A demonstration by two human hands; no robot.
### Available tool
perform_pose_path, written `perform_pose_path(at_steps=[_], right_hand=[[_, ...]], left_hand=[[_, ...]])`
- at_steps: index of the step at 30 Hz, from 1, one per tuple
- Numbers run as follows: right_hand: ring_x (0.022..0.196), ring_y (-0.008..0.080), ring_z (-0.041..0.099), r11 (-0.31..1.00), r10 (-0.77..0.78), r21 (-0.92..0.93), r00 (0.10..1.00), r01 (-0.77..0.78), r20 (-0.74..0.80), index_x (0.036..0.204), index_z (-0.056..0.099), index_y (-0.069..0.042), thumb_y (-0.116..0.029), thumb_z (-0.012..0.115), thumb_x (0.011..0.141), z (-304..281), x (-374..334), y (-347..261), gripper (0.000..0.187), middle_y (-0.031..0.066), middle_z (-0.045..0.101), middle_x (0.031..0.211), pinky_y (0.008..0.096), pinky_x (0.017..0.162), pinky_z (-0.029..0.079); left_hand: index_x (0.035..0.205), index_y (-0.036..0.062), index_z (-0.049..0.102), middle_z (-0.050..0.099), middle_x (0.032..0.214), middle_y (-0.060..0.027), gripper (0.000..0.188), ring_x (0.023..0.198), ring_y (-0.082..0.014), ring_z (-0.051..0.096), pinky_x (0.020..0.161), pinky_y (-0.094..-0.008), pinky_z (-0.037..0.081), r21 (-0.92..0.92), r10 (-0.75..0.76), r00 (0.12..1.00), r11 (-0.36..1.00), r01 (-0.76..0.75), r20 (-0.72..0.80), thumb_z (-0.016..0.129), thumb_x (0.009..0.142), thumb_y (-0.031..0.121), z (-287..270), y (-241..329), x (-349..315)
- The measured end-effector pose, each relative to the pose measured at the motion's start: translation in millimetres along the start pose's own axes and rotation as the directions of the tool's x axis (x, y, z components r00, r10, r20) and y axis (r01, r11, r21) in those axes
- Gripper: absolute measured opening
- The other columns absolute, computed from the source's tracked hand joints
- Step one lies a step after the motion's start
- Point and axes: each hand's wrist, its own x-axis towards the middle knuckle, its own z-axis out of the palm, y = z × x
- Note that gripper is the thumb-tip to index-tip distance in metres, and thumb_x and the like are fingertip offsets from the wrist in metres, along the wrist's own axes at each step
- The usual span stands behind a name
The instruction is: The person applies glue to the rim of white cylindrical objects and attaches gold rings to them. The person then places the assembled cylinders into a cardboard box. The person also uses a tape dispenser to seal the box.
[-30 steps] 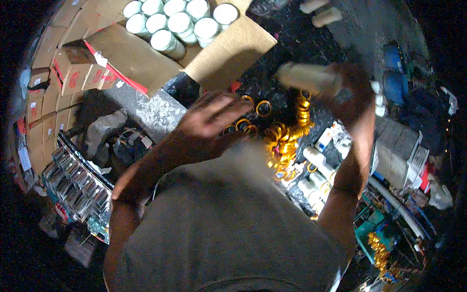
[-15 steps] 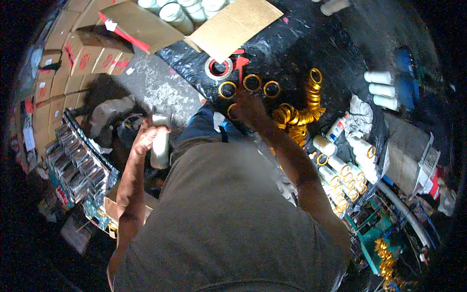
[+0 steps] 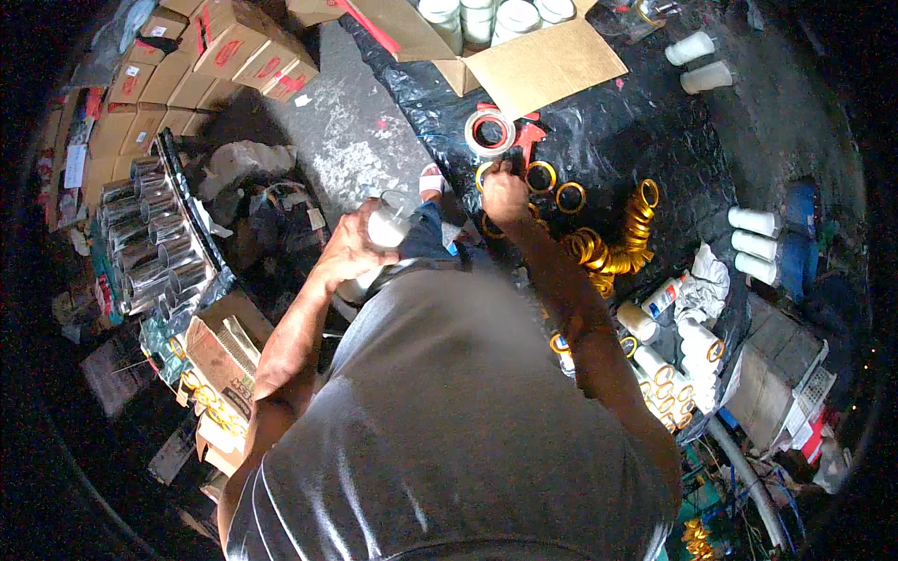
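Note:
My left hand (image 3: 354, 245) is wrapped round a white cylinder (image 3: 388, 227) with a clear, open-looking upper end, held tilted beside my left leg. To the right, my right hand (image 3: 506, 198) reaches over black plastic sheeting (image 3: 645, 122). Its fingers are bent together at the edge of a gold ring (image 3: 482, 178), partly covering it. Other loose gold rings (image 3: 571, 197) lie close by. A curved row of stacked gold rings (image 3: 599, 248) sits farther right. Just beyond the hand are a tape roll (image 3: 489, 130) and a red tape dispenser (image 3: 530, 143).
An open carton (image 3: 552, 70) of white cylinders stands ahead. Cardboard boxes (image 3: 238, 51) are piled at far left, above a rack of shiny metal cylinders (image 3: 154, 238). White cylinders with gold rings (image 3: 666, 379) lie at right, near a bottle (image 3: 665, 295) and crumpled paper (image 3: 703, 280).
The whole view has shifted, moving the scene rightward. My left hand has lifted the white cylinder and tilted it closer to my body. My right hand has moved to the ring nearest the tape roll.

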Motion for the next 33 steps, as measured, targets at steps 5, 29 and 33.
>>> perform_pose_path(at_steps=[5, 29, 33], right_hand=[[0.101, 0.0461, 0.067, 0.946, -0.068, 0.315, 0.997, 0.073, -0.026, 0.126, 0.055, 0.002, -0.022, 0.077, 0.075, -85, -31, 1, 0.06, 0.0247, 0.061, 0.116, 0.0546, 0.086, 0.057], [0.097, 0.0213, 0.068, -0.155, -0.345, 0.955, 0.919, -0.254, 0.188, 0.146, 0.047, -0.009, -0.016, 0.075, 0.088, -104, 0, -45, 0.064, 0.0159, 0.067, 0.124, 0.0334, 0.071, 0.054], [0.096, 0.0178, 0.066, -0.487, -0.534, 0.81, 0.845, -0.326, 0.019, 0.149, 0.045, -0.007, -0.009, 0.075, 0.084, -162, -7, -65, 0.072, 0.0147, 0.068, 0.121, 0.031, 0.072, 0.052]], left_hand=[[0.123, -0.0014, 0.058, 0.071, 0.089, -0.0162, 0.07, 0.084, -0.0276, 0.07, 0.08, -0.0401, 0.057, 0.0, 0.155, 0.988, 0.988, -0.155, -0.027, 0.086, 0.061, 0.017, 2, 19, 5], [0.136, -0.0009, 0.051, 0.072, 0.097, -0.0289, 0.08, 0.097, -0.0427, 0.073, 0.087, -0.0455, 0.057, -0.012, 0.14, 0.988, 0.99, -0.141, -0.071, 0.082, 0.065, 0.019, -40, -30, -25], [0.137, 0.0023, 0.053, 0.073, 0.102, -0.0279, 0.082, 0.098, -0.0436, 0.073, 0.087, -0.0469, 0.059, 0.107, 0.159, 0.985, 0.983, -0.152, -0.063, 0.084, 0.062, 0.019, -69, -2, -25]])
